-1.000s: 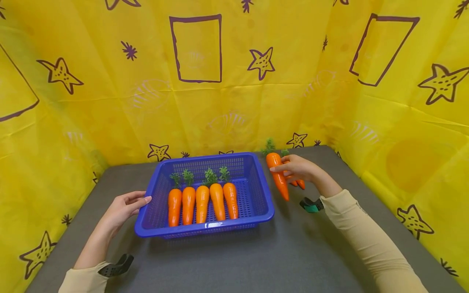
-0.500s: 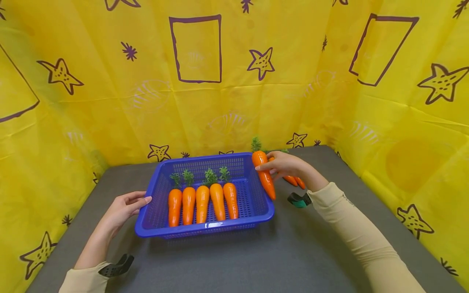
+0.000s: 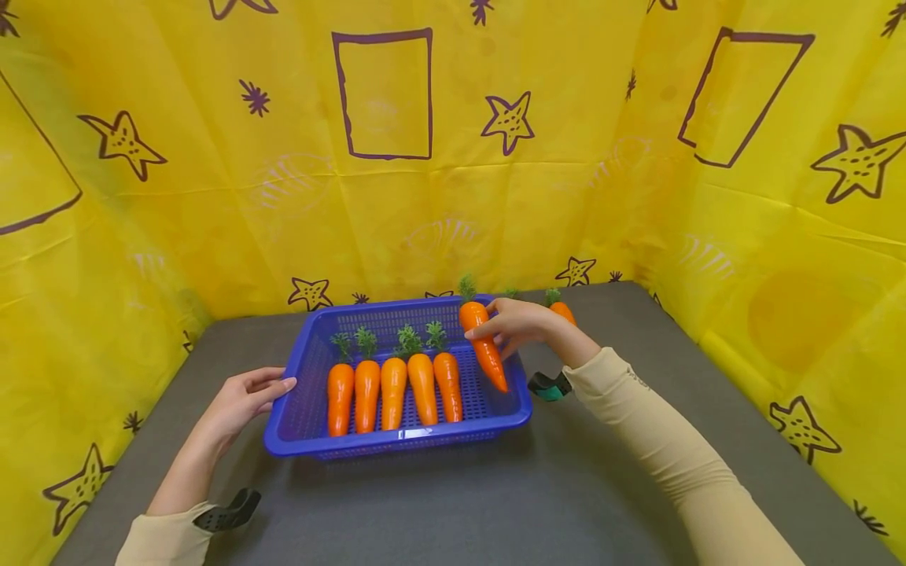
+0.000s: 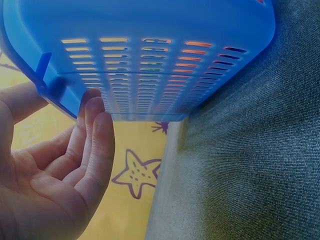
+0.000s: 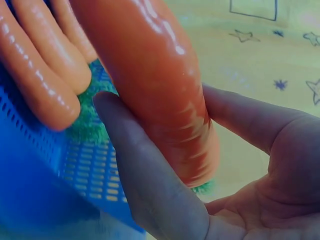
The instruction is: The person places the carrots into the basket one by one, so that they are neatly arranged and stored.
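Note:
In the head view a blue plastic basket (image 3: pixel 467 429) holds several orange carrots with green tops, lying side by side, such as a middle carrot (image 3: pixel 393 393). My left hand (image 3: pixel 237 401) pinches the basket's left rim, thumb over the edge; the left wrist view shows its fingers (image 4: pixel 100 145) against the outside of the slotted wall. Between thumb and fingers my right hand (image 3: pixel 520 321) grips another carrot (image 3: pixel 490 360), its leafy top up and its tip slanting down over the basket's right side. Up close, the right wrist view has this carrot (image 5: pixel 150 75) between thumb and fingers.
Behind my right wrist, part of another carrot (image 3: pixel 562 311) shows on the dark grey table (image 3: pixel 425 511), with a green tuft (image 3: pixel 511 293) nearby. A yellow cloth (image 3: pixel 453 204) with drawn starfish encloses the table at the back and sides.
My right hand has carried its carrot leftward from beside the basket to over the basket's right side. The left hand has stayed on the rim.

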Demonstrator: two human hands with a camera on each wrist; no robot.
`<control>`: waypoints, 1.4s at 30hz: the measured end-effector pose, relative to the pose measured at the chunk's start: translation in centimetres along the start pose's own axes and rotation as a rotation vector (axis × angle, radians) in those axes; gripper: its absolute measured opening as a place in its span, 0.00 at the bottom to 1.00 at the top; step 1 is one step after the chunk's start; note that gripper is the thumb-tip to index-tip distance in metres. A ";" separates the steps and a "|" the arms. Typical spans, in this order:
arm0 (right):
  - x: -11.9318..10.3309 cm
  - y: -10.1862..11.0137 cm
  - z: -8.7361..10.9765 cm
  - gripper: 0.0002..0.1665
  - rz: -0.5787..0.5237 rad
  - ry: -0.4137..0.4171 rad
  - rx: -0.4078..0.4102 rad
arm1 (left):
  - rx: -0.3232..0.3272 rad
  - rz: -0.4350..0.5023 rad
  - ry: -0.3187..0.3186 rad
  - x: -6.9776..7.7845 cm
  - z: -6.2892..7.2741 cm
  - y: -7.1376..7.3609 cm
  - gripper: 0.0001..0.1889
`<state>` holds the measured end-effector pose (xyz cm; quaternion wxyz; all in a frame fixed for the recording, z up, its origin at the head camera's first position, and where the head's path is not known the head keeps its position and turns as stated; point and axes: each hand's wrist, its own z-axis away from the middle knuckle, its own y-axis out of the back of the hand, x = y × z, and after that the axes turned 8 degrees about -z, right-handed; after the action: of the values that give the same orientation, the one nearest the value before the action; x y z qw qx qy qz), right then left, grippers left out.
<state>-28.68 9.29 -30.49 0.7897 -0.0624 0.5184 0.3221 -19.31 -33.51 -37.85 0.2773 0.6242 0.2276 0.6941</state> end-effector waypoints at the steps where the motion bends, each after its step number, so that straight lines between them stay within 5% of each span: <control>1: 0.0 -0.2 -0.2 0.39 0.001 -0.003 -0.003 | 0.001 0.000 -0.002 0.0 0.0 0.0 0.36; 29: 0.7 -3.4 -4.5 0.28 0.123 -0.093 -0.050 | 0.006 0.002 -0.011 -0.3 -0.1 0.0 0.35; 42: 1.5 -4.1 -5.9 0.53 0.098 -0.169 -0.037 | 0.018 0.019 -0.009 0.2 0.1 0.0 0.35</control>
<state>-30.53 4.18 -35.41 0.8126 -0.0241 0.4463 0.3741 -19.20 -33.39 -37.71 0.2660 0.6319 0.2267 0.6918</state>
